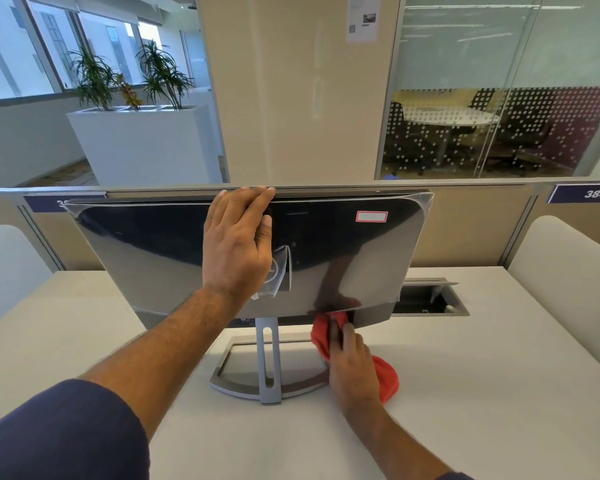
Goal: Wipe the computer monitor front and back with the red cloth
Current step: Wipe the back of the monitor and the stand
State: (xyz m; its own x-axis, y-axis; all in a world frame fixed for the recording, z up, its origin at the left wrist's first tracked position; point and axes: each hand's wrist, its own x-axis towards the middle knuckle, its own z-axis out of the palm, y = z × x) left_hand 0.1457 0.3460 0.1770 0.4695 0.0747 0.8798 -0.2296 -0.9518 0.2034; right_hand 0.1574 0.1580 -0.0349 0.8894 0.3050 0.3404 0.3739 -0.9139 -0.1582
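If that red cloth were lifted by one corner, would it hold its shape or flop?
Probably flop: the red cloth bunches in soft folds under the right hand and moulds to the monitor lower edge. It looks light, as the fingers alone hold it there. It likely grips rather than slides.

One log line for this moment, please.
left hand: steadies monitor top edge | right hand: presses red cloth at lower edge | side facing camera: back
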